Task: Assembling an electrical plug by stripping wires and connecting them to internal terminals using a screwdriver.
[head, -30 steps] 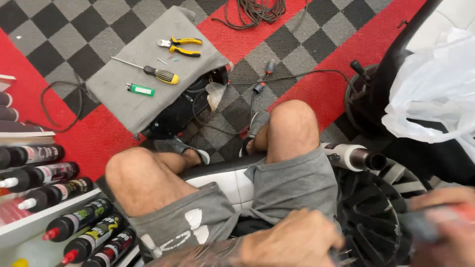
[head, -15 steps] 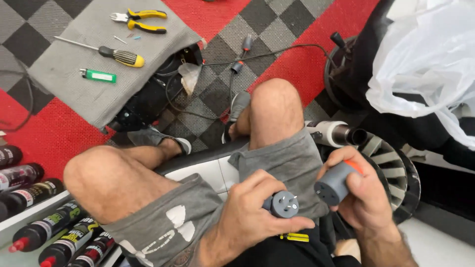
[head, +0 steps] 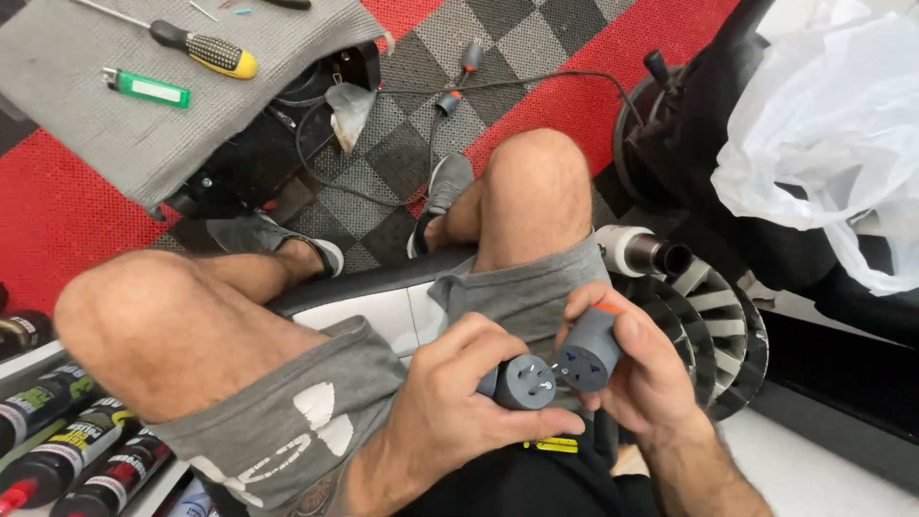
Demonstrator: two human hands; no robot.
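A grey round plug (head: 525, 381), its pronged face turned up, sits over the lap of the seated person, gripped in the left hand (head: 450, 412) with the fingers curled shut around its body and the thumb along its lower side. Just beside it, faces nearly meeting but a sliver apart as far as I can tell, is a grey socket connector (head: 588, 352) with an orange band at its back (slots showing on the front). The right hand (head: 651, 383) has it, fingers wrapped closed around the barrel.

Below the hands are grey shorts (head: 316, 421) and bare knees. The floor (head: 57, 211) is tiled in a red and grey checker pattern. Toward its far left corner lies a grey mat (head: 115, 124) carrying a screwdriver with a yellow and black handle (head: 206, 50) and a small green lighter (head: 145, 88). Black cables (head: 536, 81) trail across the tiles beyond the knees. Along the left edge stand dark bottles (head: 57, 450) in a rack. To the right is a black finned wheel (head: 713, 325), and above it a white plastic bag (head: 833, 134).
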